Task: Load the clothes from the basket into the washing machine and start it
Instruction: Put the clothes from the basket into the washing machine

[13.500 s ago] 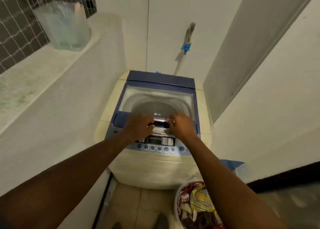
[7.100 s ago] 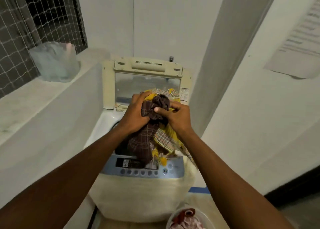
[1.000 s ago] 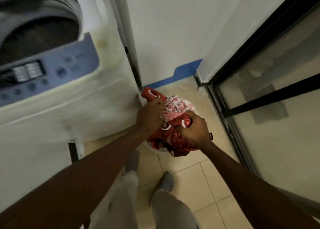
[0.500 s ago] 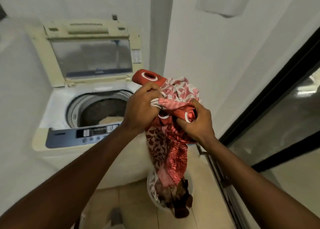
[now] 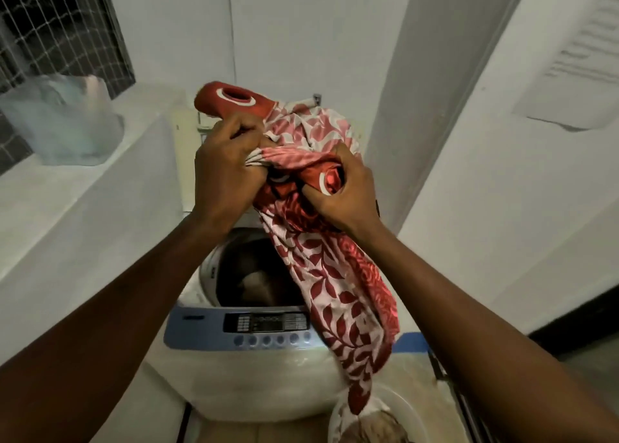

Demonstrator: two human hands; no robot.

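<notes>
Above the open washing machine (image 5: 248, 369) I am holding a bundle of red and white clothes (image 5: 321, 275) with both hands. My left hand (image 5: 224, 171) is closing tightly around a bunched fold near the top of the bundle, fingers curled in, and my right hand (image 5: 345, 195) is gripping the cloth just beside it, thumb pressing into a dark red, shiny part. A red piece with white rings is sticking up and back from behind my left hand. The rest of the cloth, patterned with red leaves on white, is hanging down from my hands, draping over the right end of the blue control panel (image 5: 264, 325) and down the front of the machine, with its lower tip reaching into the white basket (image 5: 407, 412) on the floor at the bottom right. I am seeing something pale left in the basket, though it is too blurred to make out. The round drum (image 5: 254, 278) is lying open below my hands, dark inside, with something pale and brownish lying in it. The raised lid (image 5: 187, 161) is standing upright behind my hands, mostly hidden by them and the clothes. On the white ledge (image 5: 50, 191) to the left, a clear plastic bag (image 5: 63, 121) is sitting in front of a window with a wire grid (image 5: 57, 27). A sheet of paper (image 5: 576, 67) is hanging on the wall to the right.
</notes>
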